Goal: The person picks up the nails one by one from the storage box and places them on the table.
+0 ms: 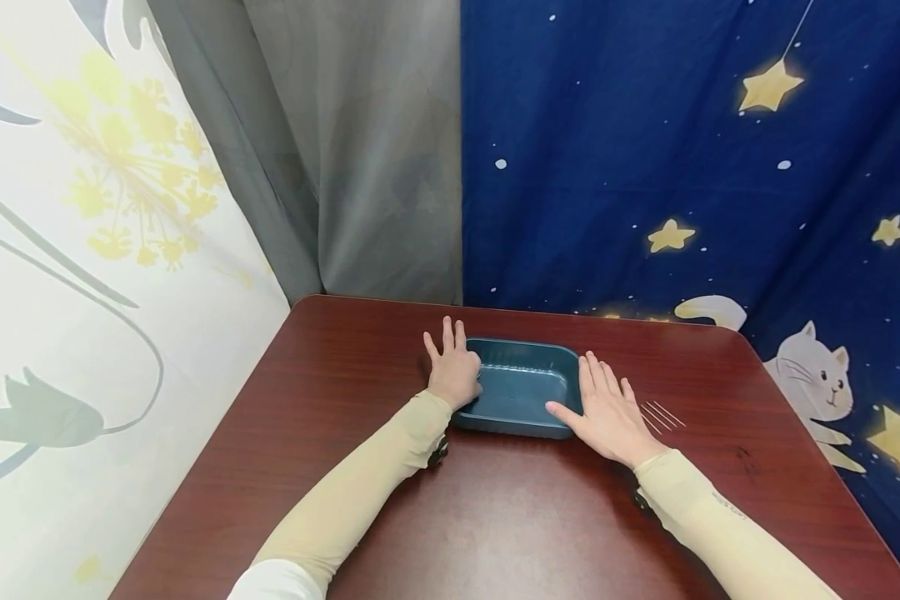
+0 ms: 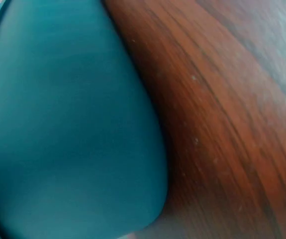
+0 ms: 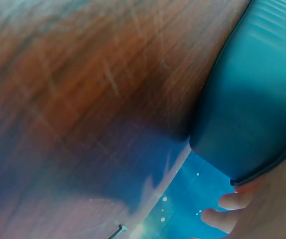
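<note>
My left hand [image 1: 453,371] pinches the left rim of a dark teal, glossy rectangular tray with rounded corners [image 1: 521,396], thumb and forefinger bent at the rim while my other three fingers stand out, spread. My right hand [image 1: 607,412] lies along the tray's right rim with its fingers straight and close together, the thumb held apart and reaching over the tray's near right corner. The tray sits on a reddish-brown wood-grain table [image 1: 517,517], nearer its far edge than its near one and between the two side edges. Just beside my right hand, toward the table's right edge, lie a few thin, pale, straight rods [image 1: 669,413]. Beyond the far edge hangs a navy curtain printed with yellow stars [image 1: 607,167].
</note>
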### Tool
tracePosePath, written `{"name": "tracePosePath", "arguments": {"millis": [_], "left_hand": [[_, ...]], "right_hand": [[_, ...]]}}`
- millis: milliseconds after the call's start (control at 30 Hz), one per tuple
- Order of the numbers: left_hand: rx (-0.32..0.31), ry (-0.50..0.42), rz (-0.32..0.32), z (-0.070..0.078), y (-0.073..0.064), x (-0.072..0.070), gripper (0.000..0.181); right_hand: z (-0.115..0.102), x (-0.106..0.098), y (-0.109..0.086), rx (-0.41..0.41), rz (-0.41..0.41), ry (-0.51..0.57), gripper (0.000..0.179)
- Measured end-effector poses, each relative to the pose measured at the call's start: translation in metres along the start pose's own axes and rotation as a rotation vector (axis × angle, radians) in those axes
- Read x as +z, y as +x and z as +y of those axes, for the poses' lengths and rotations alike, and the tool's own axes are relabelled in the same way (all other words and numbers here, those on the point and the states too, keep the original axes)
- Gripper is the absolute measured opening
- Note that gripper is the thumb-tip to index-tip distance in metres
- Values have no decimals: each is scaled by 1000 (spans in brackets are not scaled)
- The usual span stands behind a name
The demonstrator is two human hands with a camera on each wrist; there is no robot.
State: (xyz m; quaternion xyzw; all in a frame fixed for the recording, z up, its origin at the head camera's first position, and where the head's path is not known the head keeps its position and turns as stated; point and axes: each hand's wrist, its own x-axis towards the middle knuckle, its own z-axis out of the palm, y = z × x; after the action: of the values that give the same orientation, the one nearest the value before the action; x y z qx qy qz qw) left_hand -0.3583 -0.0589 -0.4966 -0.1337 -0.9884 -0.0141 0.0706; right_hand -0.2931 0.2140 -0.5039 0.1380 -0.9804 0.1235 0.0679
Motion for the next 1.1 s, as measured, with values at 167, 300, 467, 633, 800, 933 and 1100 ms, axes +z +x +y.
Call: {"name": "tracePosePath", "arguments": {"millis": [167, 300, 467, 633, 800, 933, 1100], "left_hand": [[-3, -125, -6, -3, 1, -4, 30], [-3, -187, -2, -2, -1, -9, 30], [15, -221, 27, -2, -2, -21, 29], [21, -265, 54, -4, -6, -35, 29], [34, -324, 118, -15, -13, -50, 27], [48, -370, 158, -30, -22, -65, 27], [47, -401, 160, -54, -31, -81, 27]], "right_hand": [[2, 2, 1, 0, -4, -17, 115], [3, 3, 1, -2, -3, -19, 115], [3, 2, 0, -1, 6, -14, 115], [3, 3, 1, 5, 3, -17, 116], [2, 2, 1, -1, 10, -12, 115], [1, 1, 0, -4, 11, -7, 114], [0, 2, 1, 1, 11, -17, 114]]}}
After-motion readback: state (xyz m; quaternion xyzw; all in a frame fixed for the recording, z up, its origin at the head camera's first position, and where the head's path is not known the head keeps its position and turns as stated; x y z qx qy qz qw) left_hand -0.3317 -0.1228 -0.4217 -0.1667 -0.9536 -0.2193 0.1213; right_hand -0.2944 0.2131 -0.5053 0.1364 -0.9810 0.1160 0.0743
